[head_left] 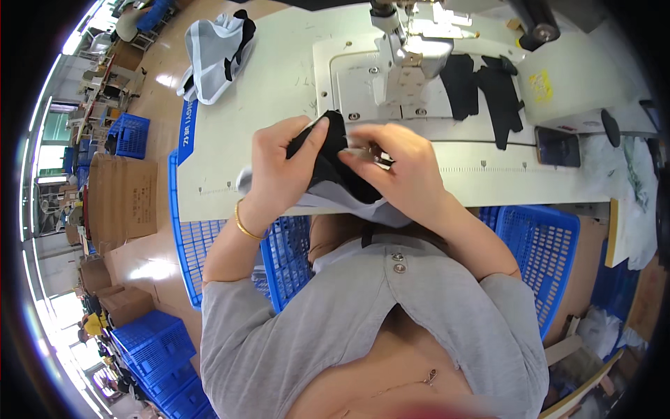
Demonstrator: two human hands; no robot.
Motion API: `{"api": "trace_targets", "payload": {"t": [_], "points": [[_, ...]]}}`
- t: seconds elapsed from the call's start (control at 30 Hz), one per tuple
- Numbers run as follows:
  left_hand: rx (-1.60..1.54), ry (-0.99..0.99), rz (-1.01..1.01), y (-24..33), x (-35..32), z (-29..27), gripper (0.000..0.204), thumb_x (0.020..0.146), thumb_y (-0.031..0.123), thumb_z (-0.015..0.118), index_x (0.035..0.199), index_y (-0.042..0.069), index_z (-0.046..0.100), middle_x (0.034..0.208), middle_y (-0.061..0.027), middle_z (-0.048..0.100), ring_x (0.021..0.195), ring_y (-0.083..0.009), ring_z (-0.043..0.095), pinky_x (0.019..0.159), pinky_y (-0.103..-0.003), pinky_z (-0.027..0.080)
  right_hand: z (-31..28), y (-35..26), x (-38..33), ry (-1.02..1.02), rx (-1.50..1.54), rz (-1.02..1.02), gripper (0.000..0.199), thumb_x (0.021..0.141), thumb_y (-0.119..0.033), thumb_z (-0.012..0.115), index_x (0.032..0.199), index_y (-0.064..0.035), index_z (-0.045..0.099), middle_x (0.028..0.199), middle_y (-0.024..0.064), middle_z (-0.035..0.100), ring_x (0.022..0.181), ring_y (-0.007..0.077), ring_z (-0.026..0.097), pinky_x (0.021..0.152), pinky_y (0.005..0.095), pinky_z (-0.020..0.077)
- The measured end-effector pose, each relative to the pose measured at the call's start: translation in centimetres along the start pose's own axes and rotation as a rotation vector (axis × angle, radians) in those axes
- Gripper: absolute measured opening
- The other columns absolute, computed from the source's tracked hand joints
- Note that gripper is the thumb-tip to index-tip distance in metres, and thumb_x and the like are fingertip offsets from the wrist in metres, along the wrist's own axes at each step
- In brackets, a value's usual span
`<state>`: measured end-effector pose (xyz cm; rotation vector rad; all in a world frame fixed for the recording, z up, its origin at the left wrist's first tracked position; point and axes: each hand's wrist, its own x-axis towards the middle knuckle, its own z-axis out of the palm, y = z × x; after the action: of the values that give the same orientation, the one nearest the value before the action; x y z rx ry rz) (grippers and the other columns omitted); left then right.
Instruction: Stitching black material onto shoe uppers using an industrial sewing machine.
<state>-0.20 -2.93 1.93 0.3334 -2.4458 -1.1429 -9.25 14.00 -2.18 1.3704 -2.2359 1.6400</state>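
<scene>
My left hand [285,157] pinches the black edge of a garment piece [328,164] between thumb and fingers. The grey part of this cloth [335,194] hangs over the table's front edge. Close beside the black edge, my right hand [405,164] is closed, its thumb and forefinger near the cloth. Inside its curled fingers shows a small dark metal tool, which looks like thread snips [384,161]; it is partly hidden and blurred. Beyond both hands stands the sewing machine head [408,77], with its needle area apart from the cloth.
Black cut pieces [460,87] lie right of the machine, near a dark phone-like slab [557,146]. A grey-and-black garment [218,56] rests at the table's far left. Blue plastic baskets [287,258] stand below the front edge, another blue basket [537,244] at right. Cardboard boxes [124,199] stand left.
</scene>
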Motion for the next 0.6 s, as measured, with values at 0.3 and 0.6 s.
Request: {"api": "trace_targets", "payload": {"t": [0.3,0.6], "points": [[-0.532,-0.23,-0.485,-1.4,0.0,3.5,0.028,0.09,0.022,0.068,0.091,-0.006,0.072,0.076,-0.0014,0.067,0.066,-0.0043,0.057,0.058,-0.021,0.046,-2.9,2.6,-2.7,-0.05,0.243,0.322,0.03,0.089,-0.026,0.067,0.099,0.0026,0.066,0.079,0.0101,0.066,0.064,0.0131,0.06,0.059,0.0284,0.0475],[-0.376,-0.236,-0.365,-1.0,0.1,4.6,0.02,0.088,0.014,0.069,0.084,-0.005,0.072,0.073,-0.0021,0.068,0.062,-0.0043,0.058,0.054,-0.019,0.045,-3.1,3.7,-2.5,-0.034,-0.326,-0.147,0.028,0.083,-0.028,0.073,0.097,-0.0041,0.067,0.076,0.0053,0.061,0.065,0.0218,0.061,0.055,0.033,0.0482]]}}
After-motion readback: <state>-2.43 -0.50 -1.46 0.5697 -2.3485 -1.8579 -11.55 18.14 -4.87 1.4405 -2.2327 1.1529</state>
